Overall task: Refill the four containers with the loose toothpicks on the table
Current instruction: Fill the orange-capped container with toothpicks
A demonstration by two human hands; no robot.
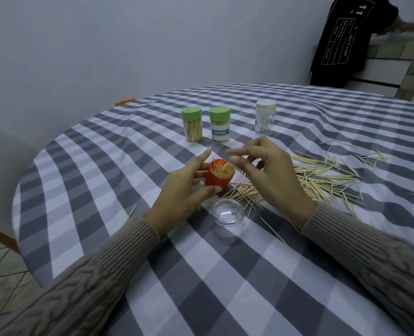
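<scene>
From the head view, I hold the light orange cup (219, 178) between my left hand's (186, 190) thumb and fingers, my right hand (266, 170) hovers loosely open, empty, just beside it, toothpicks (322, 180) right of that, thin, snappable, best pinched mid-bundle.

Orange container (217, 179); green lids (191, 113); grey-white checked tablecloth (118, 151); beige sleeves (99, 270).
</scene>
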